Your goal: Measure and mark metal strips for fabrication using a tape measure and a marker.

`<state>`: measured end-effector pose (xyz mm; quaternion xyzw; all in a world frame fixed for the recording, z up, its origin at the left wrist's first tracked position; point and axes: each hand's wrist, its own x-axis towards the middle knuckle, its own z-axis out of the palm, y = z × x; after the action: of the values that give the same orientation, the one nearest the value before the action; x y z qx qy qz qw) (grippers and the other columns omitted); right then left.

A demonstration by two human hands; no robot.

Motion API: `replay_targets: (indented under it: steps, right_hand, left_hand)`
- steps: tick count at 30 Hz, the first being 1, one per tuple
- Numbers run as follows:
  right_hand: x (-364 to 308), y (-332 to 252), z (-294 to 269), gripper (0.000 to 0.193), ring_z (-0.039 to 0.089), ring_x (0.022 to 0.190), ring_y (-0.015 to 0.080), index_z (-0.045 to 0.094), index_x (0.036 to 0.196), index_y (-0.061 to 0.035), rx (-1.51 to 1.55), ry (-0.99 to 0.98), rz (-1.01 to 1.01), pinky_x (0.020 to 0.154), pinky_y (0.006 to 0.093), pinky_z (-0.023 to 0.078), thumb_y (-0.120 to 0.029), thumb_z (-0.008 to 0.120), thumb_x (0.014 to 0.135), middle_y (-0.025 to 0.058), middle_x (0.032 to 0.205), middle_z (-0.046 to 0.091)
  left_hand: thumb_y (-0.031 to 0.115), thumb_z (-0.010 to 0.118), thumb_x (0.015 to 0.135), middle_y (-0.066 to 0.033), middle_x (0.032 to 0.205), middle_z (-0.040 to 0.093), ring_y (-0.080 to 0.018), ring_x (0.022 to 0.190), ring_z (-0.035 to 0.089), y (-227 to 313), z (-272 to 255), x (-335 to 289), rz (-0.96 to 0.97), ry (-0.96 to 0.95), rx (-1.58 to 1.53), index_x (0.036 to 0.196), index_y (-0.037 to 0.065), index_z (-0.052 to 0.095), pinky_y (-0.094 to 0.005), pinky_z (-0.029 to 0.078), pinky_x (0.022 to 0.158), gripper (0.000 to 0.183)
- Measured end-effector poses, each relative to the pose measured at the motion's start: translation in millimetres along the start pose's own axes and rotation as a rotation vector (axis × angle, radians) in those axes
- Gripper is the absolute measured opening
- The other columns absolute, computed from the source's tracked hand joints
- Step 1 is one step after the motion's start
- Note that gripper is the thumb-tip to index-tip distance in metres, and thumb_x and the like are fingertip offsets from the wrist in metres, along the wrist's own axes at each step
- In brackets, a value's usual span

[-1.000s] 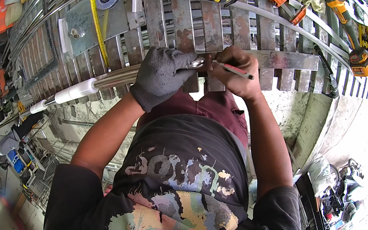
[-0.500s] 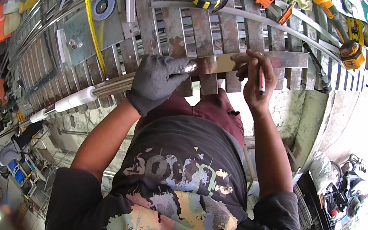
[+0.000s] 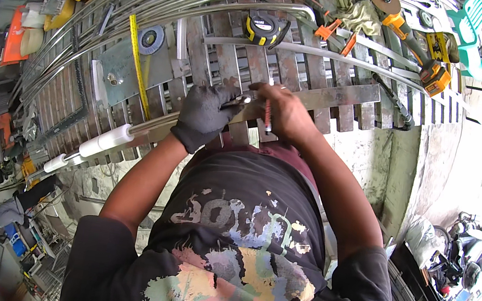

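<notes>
My left hand (image 3: 204, 112), in a dark grey glove, is closed around a small shiny metal piece (image 3: 245, 99) and rests at the left part of a flat metal strip (image 3: 345, 96). The strip lies along the near edge of the slatted metal bench (image 3: 294, 68). Close beside the glove, my bare right hand (image 3: 289, 113) grips a red-and-white marker (image 3: 268, 117), held nearly upright between the fingers. Its fingertips reach over the strip near the metal piece. My hands hide the strip's left part, and what exactly the metal piece is cannot be made out.
A tape measure (image 3: 265, 29) lies beyond my hands. To the left are a yellow ruler (image 3: 138, 66), a flap disc (image 3: 150, 40) and a white-wrapped roll (image 3: 105, 140) on rods. Orange clamps (image 3: 327, 29) and a cordless grinder (image 3: 415, 49) lie at the far right.
My right hand, with the marker, has moved left along the strip to beside the glove. My left hand keeps its hold. The view has shifted, showing more of the bench's far side.
</notes>
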<state>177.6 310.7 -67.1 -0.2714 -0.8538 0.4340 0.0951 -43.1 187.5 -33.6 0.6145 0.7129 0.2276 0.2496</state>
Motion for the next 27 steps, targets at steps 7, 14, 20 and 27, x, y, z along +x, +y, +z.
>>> replay_targets:
  steps: [7, 14, 20, 27]
  right_hand:
    - [21.3, 5.8, 17.8, 0.038, 0.072, 0.096, 0.0463, 0.06, 0.131, -0.0036, -0.004, -0.054, -0.189, 0.087, 0.055, 0.057, -0.002, 0.066, 0.093, 0.0217, 0.099, 0.071]
    - [25.9, 15.3, 7.8, 0.048, 0.072, 0.11, 0.0471, 0.061, 0.132, -0.0035, -0.145, -0.152, -0.203, 0.097, 0.0525, 0.057, 0.004, 0.068, 0.086, 0.0235, 0.109, 0.074]
    - [83.5, -17.4, -8.6, 0.046, 0.075, 0.111, 0.0476, 0.06, 0.134, -0.0051, -0.116, 0.006, -0.204, 0.096, 0.0552, 0.061, -0.002, 0.079, 0.092, 0.0229, 0.126, 0.077]
    - [205.6, -77.5, 112.0, 0.041, 0.071, 0.103, 0.0481, 0.052, 0.131, -0.0053, -0.413, -0.087, -0.53, 0.098, 0.055, 0.054, -0.001, 0.067, 0.093, 0.0258, 0.104, 0.072]
  left_hand:
    - [0.038, 0.085, 0.094, -0.0165, 0.092, 0.081, -0.0386, 0.083, 0.078, -1.8, 7.7, -8.7, 0.056, 0.007, 0.039, 0.114, 0.013, 0.086, -0.052, 0.06, 0.077, 0.032]
    - [0.039, 0.087, 0.091, -0.0142, 0.093, 0.081, -0.0361, 0.082, 0.077, -18.4, 24.4, -19.4, 0.15, 0.134, 0.167, 0.141, 0.01, 0.077, -0.0512, 0.058, 0.08, 0.059]
    - [0.029, 0.08, 0.094, -0.018, 0.091, 0.078, -0.0381, 0.079, 0.076, -32.8, 39.5, -23.2, 0.152, 0.083, -0.048, 0.145, 0.003, 0.071, -0.05, 0.061, 0.078, 0.058]
    - [0.015, 0.06, 0.103, -0.0186, 0.114, 0.078, -0.0338, 0.108, 0.076, -45.1, 74.6, -31.6, 0.231, 0.19, 0.326, 0.127, 0.005, 0.075, -0.0495, 0.057, 0.094, 0.029]
